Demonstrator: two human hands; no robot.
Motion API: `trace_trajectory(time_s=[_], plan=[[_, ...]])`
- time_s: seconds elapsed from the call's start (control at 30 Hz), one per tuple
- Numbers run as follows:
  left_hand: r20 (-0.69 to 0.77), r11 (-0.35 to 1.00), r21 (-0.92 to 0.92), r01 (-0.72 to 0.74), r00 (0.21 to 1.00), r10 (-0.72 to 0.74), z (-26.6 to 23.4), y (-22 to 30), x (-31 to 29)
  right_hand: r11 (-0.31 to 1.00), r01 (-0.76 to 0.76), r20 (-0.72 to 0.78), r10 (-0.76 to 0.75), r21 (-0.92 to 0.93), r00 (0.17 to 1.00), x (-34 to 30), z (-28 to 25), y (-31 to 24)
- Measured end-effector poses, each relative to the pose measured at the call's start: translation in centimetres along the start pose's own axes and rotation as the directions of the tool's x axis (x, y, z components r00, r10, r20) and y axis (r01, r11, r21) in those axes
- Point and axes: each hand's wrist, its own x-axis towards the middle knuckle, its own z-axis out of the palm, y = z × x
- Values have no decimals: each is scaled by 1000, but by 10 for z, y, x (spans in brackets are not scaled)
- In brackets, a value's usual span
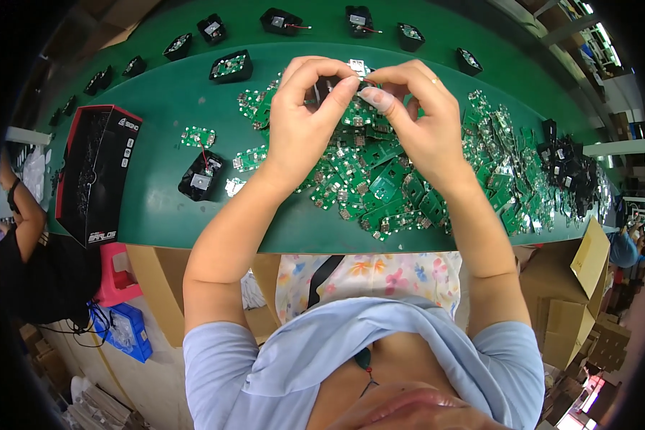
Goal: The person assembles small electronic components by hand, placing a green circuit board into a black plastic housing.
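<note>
In the head view, both hands are meeting above the green worktable (158, 208), at about twelve o'clock from the picture's centre. The left hand (301, 125) is curling its thumb and forefinger together, pinching a small green circuit board (356, 112) from the left. The right hand (419, 118) is pressing its fingertips (376, 98) against the same board from the right, thumb and forefinger nearly closed on it. A small dark part is showing between the two hands, too hidden to tell what it is. The held board is hanging just over a heap of green circuit boards (380, 186), which is spreading toward three o'clock. At nine o'clock from the hands, a black module with a red wire (201, 179) is lying on the table, and farther out a black and red carton (97, 172) is standing at the table's edge. Along the far belt at twelve o'clock, black modules (229, 67) are sitting in a row.
</note>
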Motion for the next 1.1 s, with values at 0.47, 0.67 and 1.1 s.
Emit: trace_trajectory(time_s=[0.47,0.67,1.1], plan=[[171,908,-270,320,944,-282,-4,15,0,913,369,-89,-387,-173,918,-3,2,15],[18,910,-310,275,959,-283,2,25,-1,896,411,-69,-427,-171,902,-5,4,18],[-95,999,13,35,995,-33,2,12,-3,853,454,-60,-483,-257,874,-3,8,19]])
